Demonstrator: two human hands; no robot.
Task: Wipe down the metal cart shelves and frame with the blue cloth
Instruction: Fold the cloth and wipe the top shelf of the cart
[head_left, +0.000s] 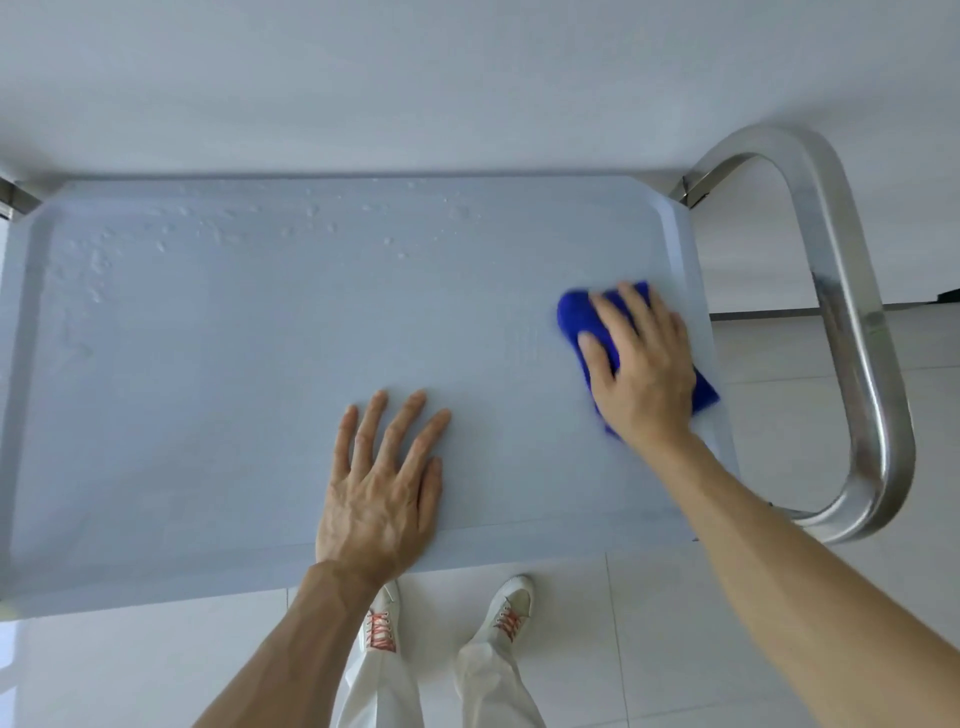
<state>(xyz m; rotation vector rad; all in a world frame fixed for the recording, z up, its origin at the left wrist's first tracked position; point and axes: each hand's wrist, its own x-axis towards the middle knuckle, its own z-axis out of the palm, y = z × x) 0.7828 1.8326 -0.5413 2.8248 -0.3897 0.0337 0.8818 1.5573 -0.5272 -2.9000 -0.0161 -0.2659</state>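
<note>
A bright blue cloth (576, 317) lies bunched on the top shelf (270, 364) of a metal cart, near the shelf's right edge. The right hand (641, 364) presses down on it with fingers straight and slightly spread, covering the cloth's middle, so only its far-left lobe and a corner at the right of the wrist show. The cloth's edges are smeared by motion blur and its folds cannot be made out. The left hand (387, 483) lies flat on the shelf nearer the person, palm down, fingers spread, holding nothing, well apart from the cloth. The shelf is a pale grey tray with a shallow raised rim; water droplets (218, 234) bead along its far side and left end, while the surface around the hands looks smooth. The shelf's left end is cut off by the picture's edge. To the right, a polished tubular handle (852, 332) loops out from the cart frame; its joint with the frame is partly hidden behind the shelf's corner. Any lower shelves are hidden beneath the top one. Below the shelf's near edge, two pale shoes (511, 605) with orange-red laces and white trouser legs (488, 686) stand on a white tiled floor (675, 649).
</note>
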